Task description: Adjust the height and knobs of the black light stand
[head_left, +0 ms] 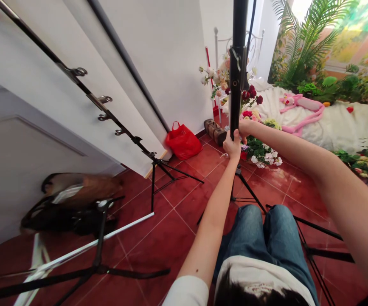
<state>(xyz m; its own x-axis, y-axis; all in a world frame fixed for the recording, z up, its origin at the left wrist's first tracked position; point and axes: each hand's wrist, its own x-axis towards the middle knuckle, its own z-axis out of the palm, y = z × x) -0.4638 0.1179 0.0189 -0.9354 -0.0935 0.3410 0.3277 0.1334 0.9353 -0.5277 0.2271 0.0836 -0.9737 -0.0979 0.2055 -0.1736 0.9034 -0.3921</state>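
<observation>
A tall black light stand (pixel 236 80) rises upright in front of me, its tripod legs spread on the floor. My left hand (pixel 232 146) is closed round the lower part of its pole, thumb pointing up. Just above and to the right, my right hand (pixel 245 128) grips the same pole; some of its fingers are hidden behind the wrist and the pole. A metal clamp lever (pixel 235 59) sits on the pole well above both hands. Beyond the stand are bunches of flowers (pixel 263 153), partly covered by my right forearm.
To the left, another stand with knobs (pixel 107 112) leans across the view. A red plastic bag (pixel 184 142) sits by the wall. Dark bags (pixel 72 212), a white bar (pixel 107 236) and more tripod legs (pixel 129 272) lie lower left. A pink plush toy (pixel 304 104) rests on white cloth (pixel 339 123).
</observation>
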